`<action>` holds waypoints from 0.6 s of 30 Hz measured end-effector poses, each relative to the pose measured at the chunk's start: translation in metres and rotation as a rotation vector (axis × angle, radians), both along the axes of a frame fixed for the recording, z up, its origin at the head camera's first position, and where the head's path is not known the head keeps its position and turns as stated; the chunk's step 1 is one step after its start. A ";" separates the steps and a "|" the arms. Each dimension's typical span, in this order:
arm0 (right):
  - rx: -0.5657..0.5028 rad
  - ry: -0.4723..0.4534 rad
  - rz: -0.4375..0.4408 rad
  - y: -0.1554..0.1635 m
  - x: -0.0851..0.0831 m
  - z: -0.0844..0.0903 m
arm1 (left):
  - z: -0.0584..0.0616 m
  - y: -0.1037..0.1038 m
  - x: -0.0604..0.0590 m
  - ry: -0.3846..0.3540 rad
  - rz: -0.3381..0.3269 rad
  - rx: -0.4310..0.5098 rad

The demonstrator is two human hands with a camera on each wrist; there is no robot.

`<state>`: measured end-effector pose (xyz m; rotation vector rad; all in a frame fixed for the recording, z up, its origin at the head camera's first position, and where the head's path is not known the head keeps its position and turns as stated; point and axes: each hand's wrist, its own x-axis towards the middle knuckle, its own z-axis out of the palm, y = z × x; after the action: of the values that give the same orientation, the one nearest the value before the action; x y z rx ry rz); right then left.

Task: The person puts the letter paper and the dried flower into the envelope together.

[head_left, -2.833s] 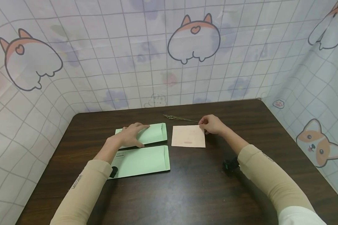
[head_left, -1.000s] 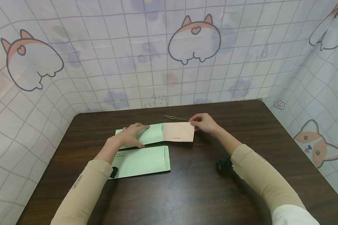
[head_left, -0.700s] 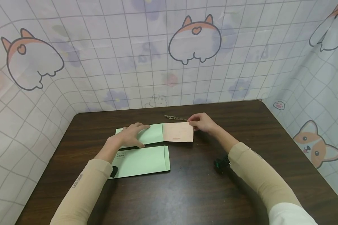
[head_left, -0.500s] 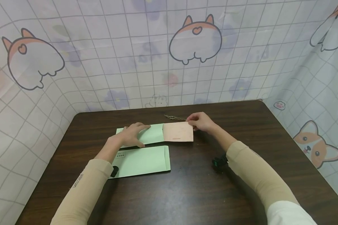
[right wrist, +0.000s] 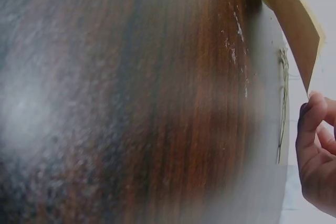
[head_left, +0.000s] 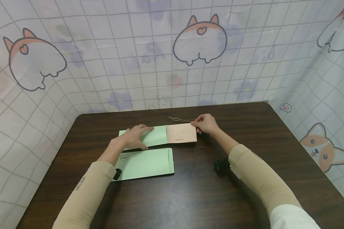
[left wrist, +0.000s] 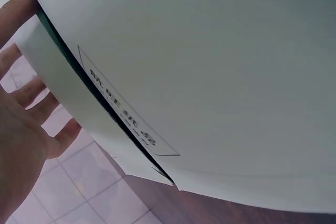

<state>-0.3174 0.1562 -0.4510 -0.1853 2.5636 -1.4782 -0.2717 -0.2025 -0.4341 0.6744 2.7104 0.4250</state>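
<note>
In the head view my left hand (head_left: 134,136) rests with fingers spread on the upper green envelope (head_left: 156,135). My right hand (head_left: 207,124) pinches the far right corner of a pale pink card (head_left: 181,134). The card lies over the envelope's flap, its left edge at the envelope's mouth; whether that edge is inside, I cannot tell. Its near edge is slightly off the table. The right wrist view shows the card (right wrist: 299,30) tilted, its corner at my fingertips. A larger green envelope (head_left: 146,163), printed at its left end, lies nearer me, partly under my left forearm.
A dried grass sprig (head_left: 177,120) lies just behind the card, its stem end close to my right fingers. The dark wooden table (head_left: 172,203) meets a patterned curtain at the back. Black wrist cameras hang under both sleeves, the right one (head_left: 222,165) low over the table.
My right hand has slid the card leftward from beside the upper envelope to its mouth, covering the flap. Lately the card's near edge has risen slightly. My left hand stayed in place.
</note>
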 end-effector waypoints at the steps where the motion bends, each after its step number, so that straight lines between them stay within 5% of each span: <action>1: -0.016 -0.008 0.001 0.001 0.000 0.000 | 0.000 0.000 0.000 -0.001 0.002 0.001; 10: -0.134 -0.081 -0.009 0.001 0.000 -0.001 | 0.002 0.000 0.002 -0.009 0.008 0.000; 18: -0.161 -0.054 -0.005 -0.005 0.000 -0.001 | 0.000 0.000 0.001 -0.010 0.009 -0.002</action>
<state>-0.3170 0.1512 -0.4521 -0.1585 2.4049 -1.6687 -0.2703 -0.2022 -0.4338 0.6577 2.7051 0.4261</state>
